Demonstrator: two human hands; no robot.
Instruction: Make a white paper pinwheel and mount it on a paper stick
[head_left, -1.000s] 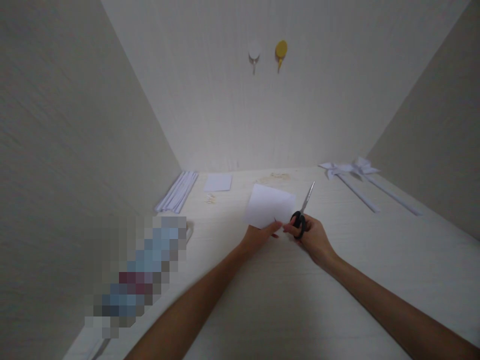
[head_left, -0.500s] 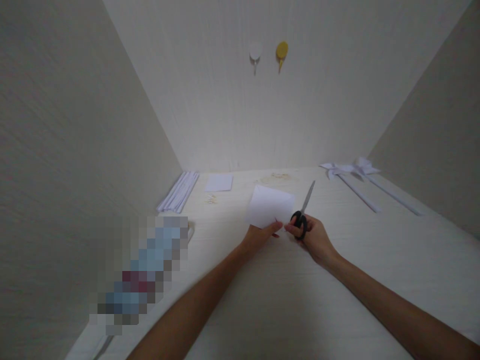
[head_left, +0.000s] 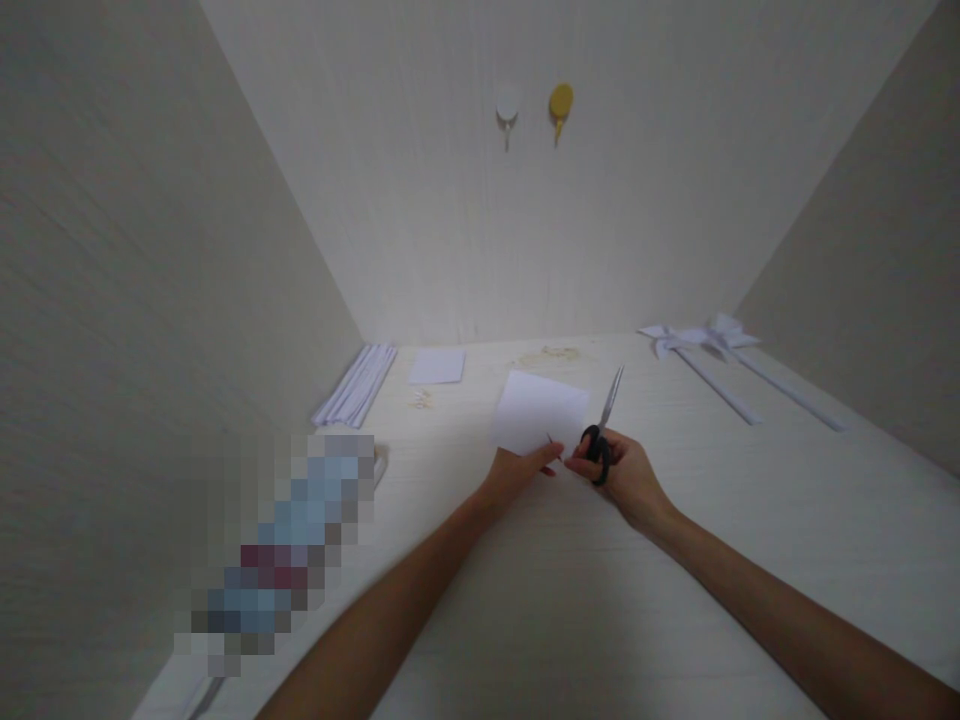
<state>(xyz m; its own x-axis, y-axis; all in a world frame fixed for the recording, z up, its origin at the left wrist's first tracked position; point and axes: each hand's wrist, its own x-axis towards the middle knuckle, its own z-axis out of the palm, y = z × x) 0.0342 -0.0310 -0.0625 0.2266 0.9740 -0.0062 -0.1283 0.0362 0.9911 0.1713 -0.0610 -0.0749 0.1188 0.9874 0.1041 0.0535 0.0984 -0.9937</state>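
My left hand [head_left: 517, 468] pinches the near edge of a white paper sheet [head_left: 540, 410], held up over the pale table [head_left: 570, 600]. My right hand [head_left: 626, 470] is closed around the black handles of a pair of scissors [head_left: 604, 425], whose blades point away and up beside the sheet's right edge. The two hands nearly touch at the fingertips. A thin dark mark shows at the sheet's lower edge between them.
A bundle of white paper strips [head_left: 356, 385] lies at the back left, a small white square sheet [head_left: 437, 366] beside it. Two white paper pinwheels on sticks [head_left: 712, 345] lie at the back right. Two hooks, white [head_left: 507, 108] and yellow [head_left: 560, 102], hang on the back wall.
The scissors have tilted a little more upright and closer to the sheet's right edge. Both hands stay almost where they were.
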